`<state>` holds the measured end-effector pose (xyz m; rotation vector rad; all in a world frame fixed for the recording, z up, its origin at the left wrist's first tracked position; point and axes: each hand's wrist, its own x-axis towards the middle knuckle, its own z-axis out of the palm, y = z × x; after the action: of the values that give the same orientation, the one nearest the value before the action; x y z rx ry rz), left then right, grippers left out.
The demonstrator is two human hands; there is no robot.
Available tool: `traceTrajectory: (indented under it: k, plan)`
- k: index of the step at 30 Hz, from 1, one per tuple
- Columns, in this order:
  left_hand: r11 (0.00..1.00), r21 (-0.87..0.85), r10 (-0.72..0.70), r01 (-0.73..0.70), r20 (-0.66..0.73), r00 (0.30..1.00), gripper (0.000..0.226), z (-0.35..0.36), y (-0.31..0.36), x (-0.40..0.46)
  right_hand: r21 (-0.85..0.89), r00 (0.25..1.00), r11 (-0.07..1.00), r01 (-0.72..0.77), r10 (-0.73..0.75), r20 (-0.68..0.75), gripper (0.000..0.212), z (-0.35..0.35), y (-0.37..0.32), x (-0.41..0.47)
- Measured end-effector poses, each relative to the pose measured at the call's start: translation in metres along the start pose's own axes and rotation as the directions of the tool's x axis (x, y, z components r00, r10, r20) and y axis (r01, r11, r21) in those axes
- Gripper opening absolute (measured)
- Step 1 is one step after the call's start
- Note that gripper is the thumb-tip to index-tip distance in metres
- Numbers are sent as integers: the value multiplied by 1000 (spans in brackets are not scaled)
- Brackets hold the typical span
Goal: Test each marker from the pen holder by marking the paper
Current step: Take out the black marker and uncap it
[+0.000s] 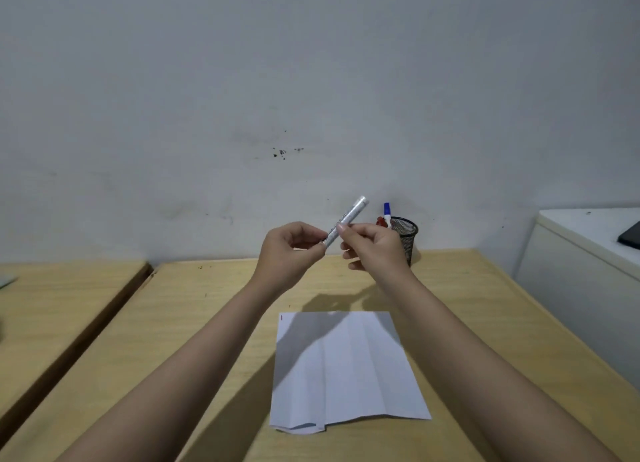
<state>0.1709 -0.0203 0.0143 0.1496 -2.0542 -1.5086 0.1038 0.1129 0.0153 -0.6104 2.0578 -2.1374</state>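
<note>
A white marker is held in the air above the desk, tilted up to the right. My right hand pinches its barrel and my left hand grips its lower end, which is hidden by the fingers. Behind my right hand stands a black mesh pen holder with a blue-capped marker and a red one in it. A creased white paper lies on the desk below, with a short red mark at its top left corner.
The wooden desk meets a grey wall at the back. A second wooden surface lies to the left across a gap. A white cabinet with a dark object on it stands at the right.
</note>
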Motion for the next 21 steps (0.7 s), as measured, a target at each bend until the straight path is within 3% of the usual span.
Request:
traceTrajectory:
  k: [7,10,14,17,21]
  plan:
    - [981,196,-22,18,22,1000,11,-20,-19,-17,96,997,994,-44,49,-53,15,20,7,-1]
    - [981,194,-18,18,-3,1000,10,-20,-22,-25,150,996,985,-81,84,-16,17,23,10,-3]
    - [979,205,18,-17,-6,1000,10,-18,-25,-30,8,986,996,-94,92,140,21,31,21,-10]
    - [960,278,36,-32,-8,999,6,-20,-29,-33,-12,991,997,-70,71,111,21,32,25,-7]
    - [967,255,4,-6,9,1000,4,-23,-32,-31,5,993,999,-52,51,109,19,33,33,-3]
